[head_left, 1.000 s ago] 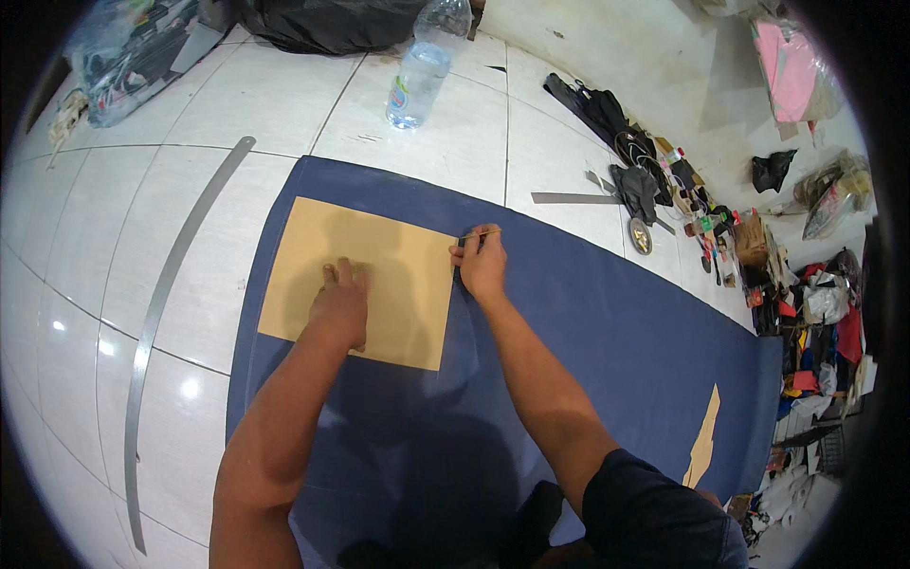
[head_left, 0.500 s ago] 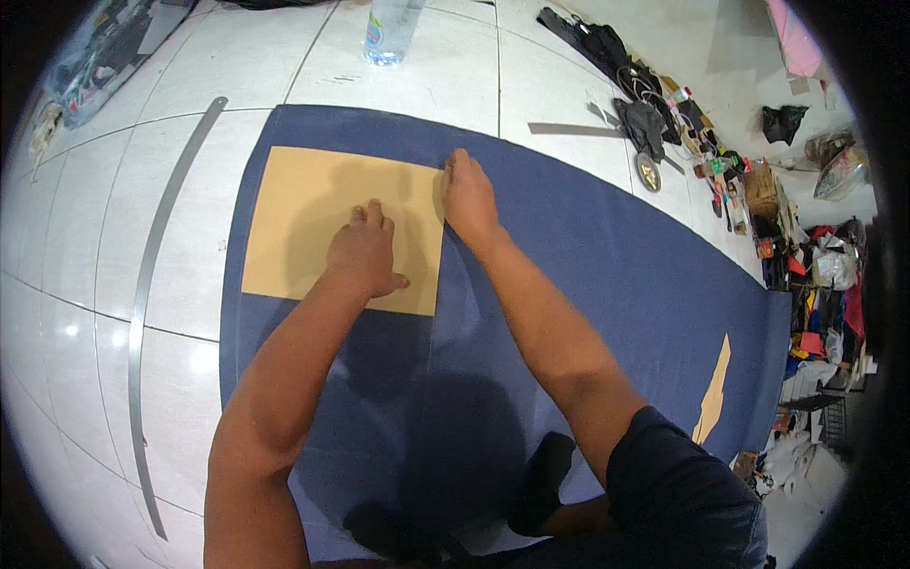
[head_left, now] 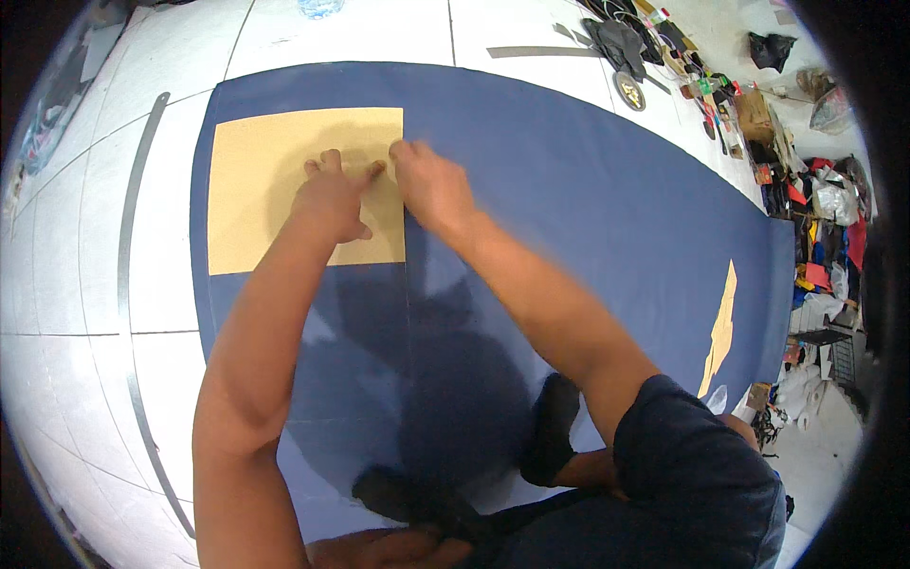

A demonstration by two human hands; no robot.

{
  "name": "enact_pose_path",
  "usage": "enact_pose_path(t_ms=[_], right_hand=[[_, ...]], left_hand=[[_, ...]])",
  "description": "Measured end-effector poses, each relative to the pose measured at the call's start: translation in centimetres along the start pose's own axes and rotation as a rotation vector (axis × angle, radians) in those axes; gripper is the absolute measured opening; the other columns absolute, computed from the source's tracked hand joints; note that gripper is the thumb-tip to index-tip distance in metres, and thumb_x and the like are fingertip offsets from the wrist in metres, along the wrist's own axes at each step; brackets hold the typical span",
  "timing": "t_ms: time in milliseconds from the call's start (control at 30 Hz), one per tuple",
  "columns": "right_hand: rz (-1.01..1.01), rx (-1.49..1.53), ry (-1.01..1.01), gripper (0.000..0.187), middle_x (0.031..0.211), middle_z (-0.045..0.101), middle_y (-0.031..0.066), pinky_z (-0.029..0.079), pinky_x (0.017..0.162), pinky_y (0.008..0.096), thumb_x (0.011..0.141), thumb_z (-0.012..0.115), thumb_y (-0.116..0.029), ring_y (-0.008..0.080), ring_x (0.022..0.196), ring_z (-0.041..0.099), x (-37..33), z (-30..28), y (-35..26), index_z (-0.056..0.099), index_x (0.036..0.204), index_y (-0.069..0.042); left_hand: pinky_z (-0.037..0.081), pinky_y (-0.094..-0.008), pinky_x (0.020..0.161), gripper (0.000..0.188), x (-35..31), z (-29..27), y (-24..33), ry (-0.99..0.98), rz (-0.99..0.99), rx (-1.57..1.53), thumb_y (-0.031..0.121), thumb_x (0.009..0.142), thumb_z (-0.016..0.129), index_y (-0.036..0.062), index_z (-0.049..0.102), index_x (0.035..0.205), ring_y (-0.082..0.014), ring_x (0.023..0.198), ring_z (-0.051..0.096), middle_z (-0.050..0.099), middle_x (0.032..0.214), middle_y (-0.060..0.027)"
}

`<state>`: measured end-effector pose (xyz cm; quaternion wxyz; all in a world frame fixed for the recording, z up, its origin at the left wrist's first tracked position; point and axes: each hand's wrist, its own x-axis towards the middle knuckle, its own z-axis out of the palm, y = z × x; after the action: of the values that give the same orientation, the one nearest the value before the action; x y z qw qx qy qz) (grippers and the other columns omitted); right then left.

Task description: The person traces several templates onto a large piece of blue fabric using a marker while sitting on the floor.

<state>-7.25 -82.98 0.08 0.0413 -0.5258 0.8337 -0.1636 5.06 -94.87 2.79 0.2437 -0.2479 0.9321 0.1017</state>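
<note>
A tan rectangular card lies flat on a large sheet of dark blue cloth spread over the floor. My left hand presses on the card with its fingers spread. At the card's right edge, my right hand is closed, its fingertips a little below the upper right corner. Whatever those fingers may pinch is hidden. Faint pale lines run across the cloth below the card.
A long metal ruler lies on white floor tiles left of the cloth. A jagged tan scrap rests on the cloth at right. Farther off are a tape measure, a plastic bottle and heaped clutter. My foot is on the cloth.
My right hand has slid along the card's right edge, from its upper corner toward me. The left hand still presses on the card, its fingers spread wider. The whole view has shifted.
</note>
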Motion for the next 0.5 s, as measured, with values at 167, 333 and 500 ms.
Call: enact_pose_path(t_ms=[167, 333, 500], right_hand=[[-0.06, 0.083, -0.173, 0.022, 0.109, 0.065, 0.0189, 0.058, 0.078, 0.0506, 0.094, 0.053, -0.012, 0.0414, 0.094, 0.069, -7.5, -1.2, -1.8, 0.056, 0.115, -0.005], [0.025, 0.265, -0.218, 0.017, 0.109, 0.067, 0.0196, 0.057, 0.082, 0.0485, 0.099, 0.052, -0.016, 0.0432, 0.097, 0.067, -11.8, -2.6, -3.1, 0.058, 0.11, -0.004], [0.285, 0.781, 0.068, 0.017, 0.098, 0.07, 0.017, 0.056, 0.08, 0.0419, 0.105, 0.053, -0.018, 0.0367, 0.083, 0.068, -11.6, -3.1, -2.2, 0.06, 0.11, -0.003]], left_hand=[[0.053, -0.049, 0.106, 0.108, -0.2, -0.9, 0.2, -0.022, 0.001, -0.032, 0.043, 0.07, 0.091, 0.0447, 0.029, 0.159, -0.0551, 0.142, 0.038, 0.03, 0.158, -0.0231], [0.052, -0.0489, 0.107, 0.108, 0.0, -0.9, 0.3, -0.037, -0.004, -0.03, 0.042, 0.07, 0.091, 0.0452, 0.029, 0.158, -0.0551, 0.143, 0.037, 0.028, 0.16, -0.0234], [0.052, -0.0495, 0.108, 0.107, 0.5, 0.3, -0.7, -0.007, 0.023, -0.035, 0.041, 0.071, 0.09, 0.0461, 0.028, 0.159, -0.0551, 0.143, 0.036, 0.026, 0.162, -0.0232]])
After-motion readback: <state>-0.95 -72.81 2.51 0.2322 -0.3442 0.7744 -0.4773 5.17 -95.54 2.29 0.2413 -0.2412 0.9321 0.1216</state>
